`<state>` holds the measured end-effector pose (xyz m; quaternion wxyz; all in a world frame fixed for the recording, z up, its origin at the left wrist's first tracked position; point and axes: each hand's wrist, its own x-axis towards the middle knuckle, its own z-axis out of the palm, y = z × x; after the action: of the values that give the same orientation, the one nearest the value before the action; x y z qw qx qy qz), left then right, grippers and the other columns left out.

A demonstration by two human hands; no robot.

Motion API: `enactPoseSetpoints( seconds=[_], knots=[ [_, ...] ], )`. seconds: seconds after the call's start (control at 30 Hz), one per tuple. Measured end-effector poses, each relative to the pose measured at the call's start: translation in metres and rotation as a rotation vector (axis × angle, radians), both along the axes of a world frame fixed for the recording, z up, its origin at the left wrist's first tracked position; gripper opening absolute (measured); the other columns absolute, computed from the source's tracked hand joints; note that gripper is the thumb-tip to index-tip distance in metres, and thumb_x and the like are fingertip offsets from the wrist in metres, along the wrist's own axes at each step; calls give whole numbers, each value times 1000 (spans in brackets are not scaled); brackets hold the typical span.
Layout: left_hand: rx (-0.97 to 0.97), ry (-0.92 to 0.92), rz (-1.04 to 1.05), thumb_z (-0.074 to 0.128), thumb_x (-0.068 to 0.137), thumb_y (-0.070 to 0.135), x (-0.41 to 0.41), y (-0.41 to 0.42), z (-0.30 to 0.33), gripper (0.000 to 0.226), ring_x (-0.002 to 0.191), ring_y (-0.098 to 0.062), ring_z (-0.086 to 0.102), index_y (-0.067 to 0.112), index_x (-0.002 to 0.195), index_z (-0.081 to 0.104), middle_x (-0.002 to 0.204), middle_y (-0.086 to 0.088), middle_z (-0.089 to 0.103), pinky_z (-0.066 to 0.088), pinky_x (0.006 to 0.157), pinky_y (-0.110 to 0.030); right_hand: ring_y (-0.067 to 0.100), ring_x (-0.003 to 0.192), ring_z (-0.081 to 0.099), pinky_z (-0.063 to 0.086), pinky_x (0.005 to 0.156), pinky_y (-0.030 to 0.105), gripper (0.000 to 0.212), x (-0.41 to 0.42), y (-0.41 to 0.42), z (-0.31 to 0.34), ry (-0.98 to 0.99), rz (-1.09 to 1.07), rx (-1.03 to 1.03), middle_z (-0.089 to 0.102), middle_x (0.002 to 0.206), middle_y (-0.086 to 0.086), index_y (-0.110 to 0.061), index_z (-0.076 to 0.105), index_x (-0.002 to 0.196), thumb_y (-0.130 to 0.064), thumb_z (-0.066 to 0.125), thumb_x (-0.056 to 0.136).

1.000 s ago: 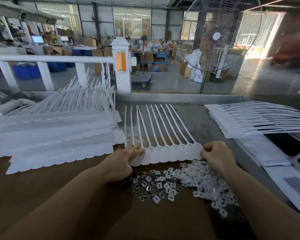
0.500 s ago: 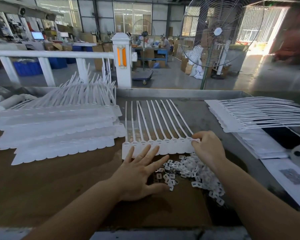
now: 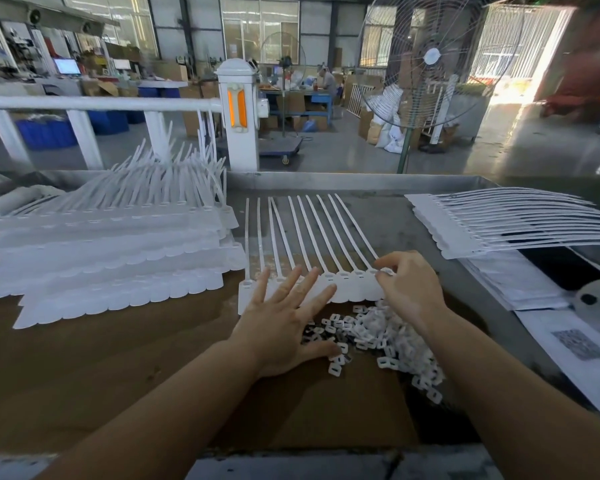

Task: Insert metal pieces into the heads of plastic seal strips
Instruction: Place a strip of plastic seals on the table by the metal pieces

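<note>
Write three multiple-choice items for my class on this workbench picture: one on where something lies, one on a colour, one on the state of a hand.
1. Where does the pile of small metal pieces lie?
A. Just in front of the heads of the flat row of strips, nearer the person
B. On top of the tall stack at the left
C. On the floor by the fan

2. What colour is the row of strips under the hands?
A. Blue
B. White
C. Black

3. How is the left hand set?
A. Curled into a fist
B. Pinching a single strip
C. Flat, fingers spread

Answers:
1 A, the pieces sit between the strip heads and the person.
2 B, the strips are white against the grey bench.
3 C, its fingers lie straight over the strip heads.
</note>
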<state>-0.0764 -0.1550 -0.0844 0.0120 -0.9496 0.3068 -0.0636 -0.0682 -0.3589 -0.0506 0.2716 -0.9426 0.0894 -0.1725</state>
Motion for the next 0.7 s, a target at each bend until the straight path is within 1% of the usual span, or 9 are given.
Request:
enactPoseSetpoints(
  seconds=[0.1, 0.2, 0.3, 0.37, 0.43, 0.53, 0.6, 0.7],
  knots=[
    [-36, -14, -14, 2, 68, 86, -7, -23, -1, 91, 132, -13, -38, 37, 140, -25, 146, 10, -32, -30, 105, -48, 24, 112, 50, 36, 97, 30, 22, 1, -4, 6, -39, -19, 12, 55, 117, 9, -13, 65, 107, -12, 52, 90],
    [-66, -5, -63, 1, 66, 87, -18, -53, -2, 101, 129, -14, -43, 28, 144, -21, 146, 8, -33, -35, 101, -46, 23, 113, 49, 38, 97, 31, 24, 2, -5, 13, -83, -31, 13, 57, 117, 9, -12, 65, 108, -10, 51, 89],
    [-53, 37, -126, 17, 73, 87, -27, -82, -1, 105, 128, -16, -44, 20, 142, -25, 144, 4, -35, -37, 98, -46, 24, 111, 51, 38, 97, 32, 25, 3, -4, 19, -136, -36, 38, 56, 115, 9, -12, 66, 108, -8, 51, 88],
    [-11, 60, -174, 24, 75, 85, -32, -98, -1, 107, 130, -18, -42, 17, 144, -22, 149, 2, -31, -36, 99, -49, 24, 109, 52, 38, 97, 32, 25, 3, -1, 23, -152, -30, 51, 55, 115, 9, -12, 65, 108, -6, 51, 88],
    [23, 72, -207, 25, 77, 84, -36, -109, -1, 107, 133, -18, -38, 16, 147, -16, 154, 0, -23, -34, 101, -51, 24, 109, 52, 39, 98, 33, 25, 2, 1, 24, -155, -19, 54, 54, 116, 9, -12, 65, 108, -6, 51, 88],
    [56, 86, -216, 23, 80, 81, -36, -117, -1, 101, 138, -19, -32, 17, 149, -14, 157, -2, -17, -35, 100, -52, 24, 109, 53, 40, 98, 32, 24, 1, 2, 24, -156, -14, 63, 52, 118, 8, -13, 64, 109, -7, 50, 90],
    [64, 82, -202, 21, 80, 80, -33, -120, 0, 100, 139, -20, -30, 16, 149, -12, 158, -2, -14, -35, 99, -52, 23, 109, 53, 40, 96, 29, 24, 1, 1, 23, -159, -16, 65, 52, 118, 7, -14, 64, 109, -8, 51, 90],
    [52, 49, -144, 20, 79, 80, -23, -120, 1, 99, 140, -20, -28, 17, 150, -7, 158, -3, -10, -32, 102, -53, 22, 108, 53, 39, 93, 26, 23, 3, 0, 21, -164, -21, 73, 53, 116, 6, -14, 64, 108, -7, 52, 89]
  ],
)
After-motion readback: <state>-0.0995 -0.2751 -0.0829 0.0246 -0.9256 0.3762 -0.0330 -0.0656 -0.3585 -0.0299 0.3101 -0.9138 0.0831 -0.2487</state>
